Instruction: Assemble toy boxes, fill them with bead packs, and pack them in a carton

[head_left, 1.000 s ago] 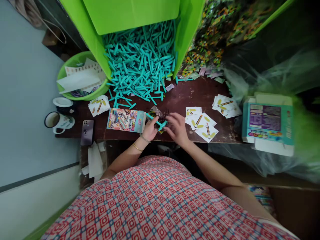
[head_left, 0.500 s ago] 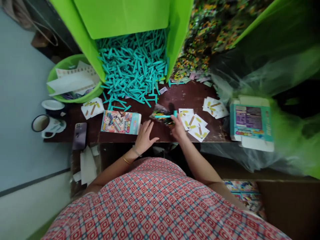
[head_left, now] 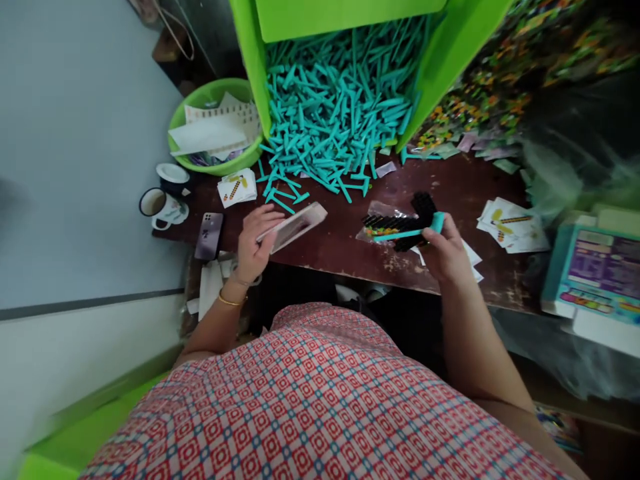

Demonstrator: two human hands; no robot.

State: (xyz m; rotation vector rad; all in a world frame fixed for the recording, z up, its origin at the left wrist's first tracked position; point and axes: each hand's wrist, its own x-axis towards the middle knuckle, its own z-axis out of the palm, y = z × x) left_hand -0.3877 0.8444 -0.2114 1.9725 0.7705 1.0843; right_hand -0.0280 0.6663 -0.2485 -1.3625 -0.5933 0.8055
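Holding a flat box (head_left: 293,227) tilted above the worktop (head_left: 345,243), the left hand (head_left: 253,240) grips its near end. The right hand (head_left: 445,250), well apart, clasps a teal stick (head_left: 407,233) and bagged black pieces (head_left: 395,223). Judged step: packing; next, insertion requires opening the box.

Your top (head_left: 320,400): red, white, blue checks | your left wrist: gold bangle (head_left: 229,301) | your arms: bare

Table layout, head view

Bin (head_left: 250,73) upper centre, sticks (head_left: 335,113) spilling onto table (head_left: 340,240); basin (head_left: 215,100), mug (head_left: 157,203), phone (head_left: 210,235) left; carton (head_left: 595,267) right.
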